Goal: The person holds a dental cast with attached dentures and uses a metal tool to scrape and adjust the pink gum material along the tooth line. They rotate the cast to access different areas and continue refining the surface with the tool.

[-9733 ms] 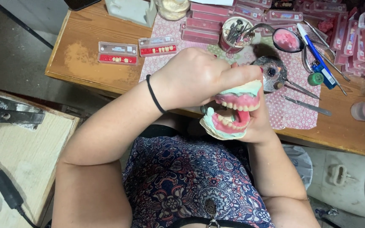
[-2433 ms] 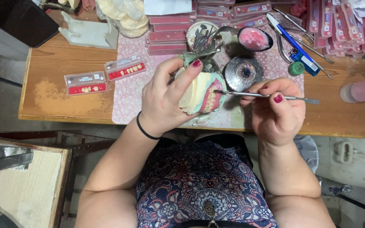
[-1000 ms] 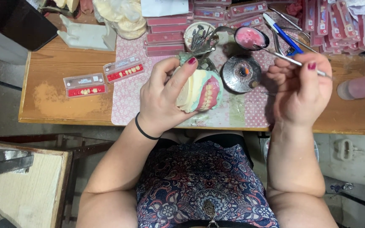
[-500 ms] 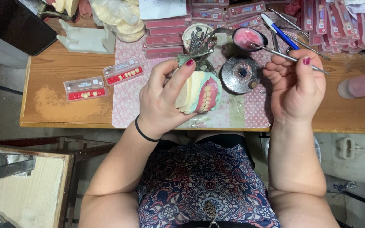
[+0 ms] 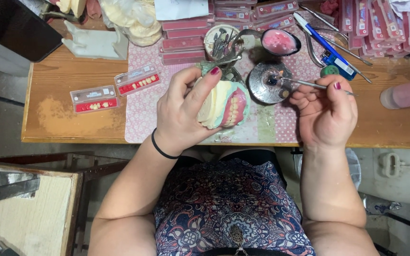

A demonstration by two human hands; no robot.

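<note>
Holding the denture model [image 5: 224,104] wrapped in my left hand [image 5: 186,111] above the table edge, I pinch a thin metal tool [image 5: 312,85] in my right hand [image 5: 326,116], its tip over the round burner [image 5: 267,85]. Pink tooth boxes [image 5: 186,35] crowd the wooden table [image 5: 58,80]; my fingers hide the model's back.

We're at a dental technician's workbench: a wooden table [image 5: 67,118] with stacked trays of artificial teeth [image 5: 186,33] along its far edge, a cup of metal instruments [image 5: 221,40], and plaster casts [image 5: 131,21].
</note>
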